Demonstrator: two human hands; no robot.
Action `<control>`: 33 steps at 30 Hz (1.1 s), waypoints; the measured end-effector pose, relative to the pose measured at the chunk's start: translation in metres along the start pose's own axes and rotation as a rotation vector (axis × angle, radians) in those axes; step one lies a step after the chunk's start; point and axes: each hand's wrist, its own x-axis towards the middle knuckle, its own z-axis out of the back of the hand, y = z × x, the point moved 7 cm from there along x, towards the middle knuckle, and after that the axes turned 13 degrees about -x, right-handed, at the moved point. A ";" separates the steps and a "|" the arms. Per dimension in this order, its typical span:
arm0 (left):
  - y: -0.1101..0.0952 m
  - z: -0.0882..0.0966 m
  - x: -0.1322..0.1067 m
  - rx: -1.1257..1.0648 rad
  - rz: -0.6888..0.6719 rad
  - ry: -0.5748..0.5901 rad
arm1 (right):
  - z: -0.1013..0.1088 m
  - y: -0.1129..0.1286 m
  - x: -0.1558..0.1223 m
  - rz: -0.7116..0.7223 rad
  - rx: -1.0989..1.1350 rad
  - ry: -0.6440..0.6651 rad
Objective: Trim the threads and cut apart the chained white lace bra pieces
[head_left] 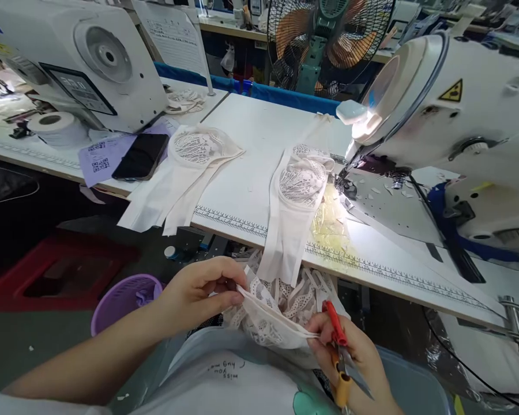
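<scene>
My left hand [201, 288] pinches one end of a white lace piece [270, 323] held over my lap. My right hand [352, 357] grips the other end of the same piece, and a pair of red-and-yellow thread snips [339, 351] lies in its palm. More lace pieces hang in a heap [294, 291] just beyond my hands, below the table edge. On the white table [251, 173] lie two stacks of lace cups with fabric strips, one at the left [190, 161] and one near the needle [300, 190].
A sewing machine [458, 132] with a bright lamp stands at the right, another [82, 57] at the back left. A black phone [140, 155] lies on a purple sheet. A purple basket [123, 297] and a red stool [60, 271] sit on the floor. A fan [328, 40] stands behind.
</scene>
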 end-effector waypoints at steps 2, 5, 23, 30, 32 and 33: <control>-0.005 0.001 -0.001 -0.003 -0.076 -0.033 | 0.002 0.000 -0.001 0.014 0.017 -0.038; -0.004 0.003 -0.002 0.000 -0.088 -0.079 | 0.001 -0.001 -0.003 0.035 0.024 -0.038; -0.007 0.000 -0.014 0.461 -0.287 0.053 | -0.002 -0.001 -0.007 0.102 -0.059 0.085; -0.002 0.002 -0.009 0.243 -0.171 -0.088 | -0.005 -0.008 -0.011 -0.006 -0.040 0.107; 0.000 0.004 -0.008 0.235 -0.109 -0.123 | -0.003 -0.009 -0.010 -0.048 -0.022 0.086; 0.001 0.005 -0.008 0.248 -0.075 -0.137 | -0.002 -0.008 -0.008 -0.055 -0.011 0.073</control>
